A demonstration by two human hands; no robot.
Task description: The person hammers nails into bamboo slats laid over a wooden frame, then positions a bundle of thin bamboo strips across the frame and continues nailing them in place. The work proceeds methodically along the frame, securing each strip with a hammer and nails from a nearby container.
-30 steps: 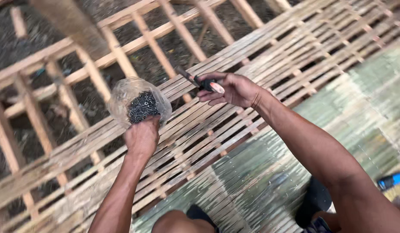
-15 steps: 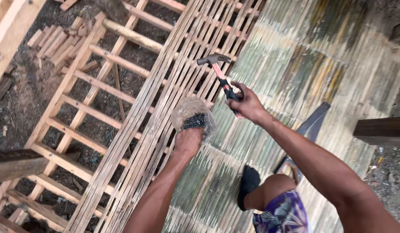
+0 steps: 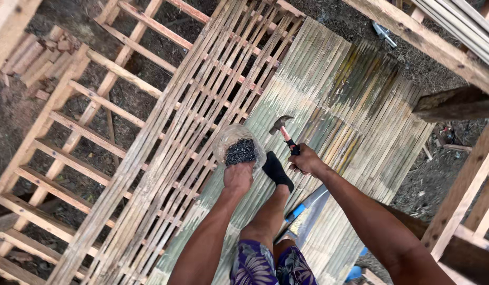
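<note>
My left hand (image 3: 238, 177) grips a clear plastic bag of dark nails (image 3: 239, 150), held over the edge of the flattened bamboo flooring (image 3: 329, 100). My right hand (image 3: 306, 159) is closed on the handle of a claw hammer (image 3: 283, 129) whose head points up and left. Between the two hands my leg stretches forward, with a black-socked foot (image 3: 276, 170) resting on the bamboo flooring.
A lattice of bamboo slats (image 3: 186, 121) over wooden joists (image 3: 70, 148) lies to the left, with bare ground showing through the gaps. Wooden beams (image 3: 429, 42) and a post (image 3: 466, 200) stand at the right. A blue-handled tool (image 3: 308, 206) lies by my leg.
The view has swung and the scene shifted. Both hands have dropped lower in view, the hammer now below and nearer the bag. My foot has come into view between them.
</note>
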